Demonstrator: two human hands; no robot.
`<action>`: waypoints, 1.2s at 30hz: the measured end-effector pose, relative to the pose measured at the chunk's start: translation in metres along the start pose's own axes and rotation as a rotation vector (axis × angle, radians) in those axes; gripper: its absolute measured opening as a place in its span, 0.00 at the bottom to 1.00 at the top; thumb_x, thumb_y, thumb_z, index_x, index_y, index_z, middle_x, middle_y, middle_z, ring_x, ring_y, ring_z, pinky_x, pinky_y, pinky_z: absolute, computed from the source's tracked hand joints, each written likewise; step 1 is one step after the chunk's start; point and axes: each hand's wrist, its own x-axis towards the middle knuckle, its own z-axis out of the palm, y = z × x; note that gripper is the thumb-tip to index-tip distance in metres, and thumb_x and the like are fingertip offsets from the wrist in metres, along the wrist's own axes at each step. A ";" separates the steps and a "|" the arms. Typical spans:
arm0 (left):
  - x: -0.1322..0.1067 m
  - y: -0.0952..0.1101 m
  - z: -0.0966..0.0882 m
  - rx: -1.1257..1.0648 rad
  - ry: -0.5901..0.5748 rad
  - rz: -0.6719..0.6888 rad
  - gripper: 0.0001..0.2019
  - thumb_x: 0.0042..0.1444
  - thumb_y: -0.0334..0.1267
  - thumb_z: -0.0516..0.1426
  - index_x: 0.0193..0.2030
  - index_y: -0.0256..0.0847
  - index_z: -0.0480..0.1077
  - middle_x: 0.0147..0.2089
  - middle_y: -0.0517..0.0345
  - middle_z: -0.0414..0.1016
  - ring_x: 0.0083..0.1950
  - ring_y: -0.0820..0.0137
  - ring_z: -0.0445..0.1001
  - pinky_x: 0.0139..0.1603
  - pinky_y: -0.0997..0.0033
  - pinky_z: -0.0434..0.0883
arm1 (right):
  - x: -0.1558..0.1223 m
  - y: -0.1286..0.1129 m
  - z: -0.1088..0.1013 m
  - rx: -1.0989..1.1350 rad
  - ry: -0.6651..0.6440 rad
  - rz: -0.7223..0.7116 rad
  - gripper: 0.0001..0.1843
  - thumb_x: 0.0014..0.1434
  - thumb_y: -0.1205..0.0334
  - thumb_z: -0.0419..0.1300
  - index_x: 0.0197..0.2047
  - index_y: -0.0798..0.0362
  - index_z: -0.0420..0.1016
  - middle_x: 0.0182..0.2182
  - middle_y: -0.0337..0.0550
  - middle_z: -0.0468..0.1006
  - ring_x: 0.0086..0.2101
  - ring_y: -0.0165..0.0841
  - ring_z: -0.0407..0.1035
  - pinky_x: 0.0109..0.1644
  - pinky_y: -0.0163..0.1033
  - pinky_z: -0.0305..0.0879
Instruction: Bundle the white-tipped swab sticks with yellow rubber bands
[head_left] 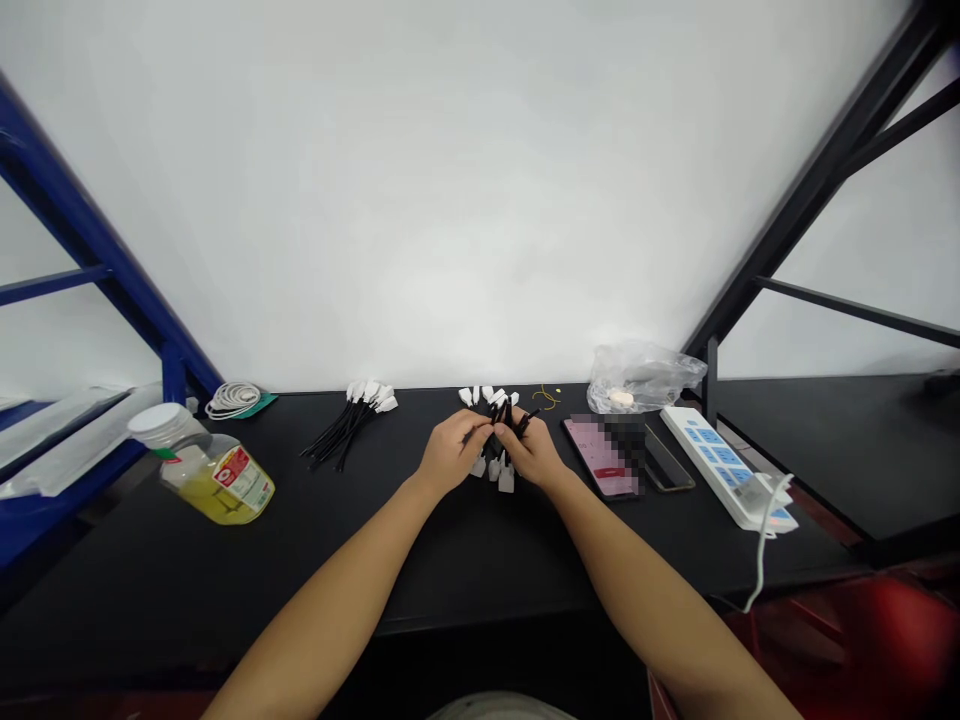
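Black counter (480, 570) holds two bunches of white-tipped black cables. One bunch (349, 428), with roughly six tips, lies gathered and untouched to the left; the other bunch (499, 440) sits at centre, its count hidden, gripped closely between your left hand (454, 450) and right hand (536, 450). To the right lie one phone (604, 455) and one power strip (720, 465).
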 end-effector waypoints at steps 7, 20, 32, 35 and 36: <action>-0.003 -0.013 0.011 -0.233 -0.168 -0.221 0.17 0.61 0.43 0.59 0.55 0.41 0.70 0.39 0.56 0.79 0.37 0.71 0.76 0.41 0.69 0.74 | 0.000 0.009 0.004 -0.019 0.035 0.066 0.12 0.65 0.52 0.58 0.39 0.52 0.74 0.31 0.42 0.78 0.32 0.35 0.72 0.39 0.38 0.67; -0.015 -0.003 0.027 -0.147 -0.508 -0.201 0.35 0.44 0.44 0.71 0.60 0.43 0.70 0.56 0.48 0.78 0.56 0.53 0.76 0.57 0.55 0.73 | -0.003 -0.010 0.004 0.002 0.113 0.037 0.16 0.62 0.50 0.60 0.28 0.51 0.71 0.24 0.40 0.73 0.26 0.33 0.68 0.34 0.39 0.66; 0.000 -0.040 0.003 0.162 -0.346 -0.052 0.20 0.68 0.40 0.48 0.63 0.43 0.69 0.65 0.49 0.72 0.67 0.59 0.67 0.69 0.51 0.62 | -0.001 -0.007 -0.002 -0.010 0.188 0.034 0.14 0.67 0.53 0.55 0.32 0.51 0.69 0.24 0.38 0.72 0.26 0.32 0.68 0.34 0.37 0.63; -0.001 -0.055 0.002 0.387 -0.499 -0.103 0.28 0.65 0.31 0.48 0.71 0.47 0.59 0.75 0.51 0.55 0.75 0.54 0.53 0.69 0.42 0.59 | 0.000 -0.006 -0.002 -0.036 0.176 0.049 0.14 0.67 0.53 0.54 0.33 0.51 0.70 0.24 0.38 0.73 0.26 0.33 0.68 0.34 0.37 0.62; -0.002 -0.057 0.003 0.436 -0.549 -0.118 0.29 0.64 0.29 0.47 0.72 0.49 0.58 0.77 0.52 0.50 0.76 0.52 0.50 0.68 0.40 0.59 | 0.000 -0.005 -0.002 -0.039 0.170 0.047 0.14 0.67 0.53 0.54 0.33 0.51 0.70 0.24 0.38 0.73 0.26 0.33 0.69 0.34 0.37 0.63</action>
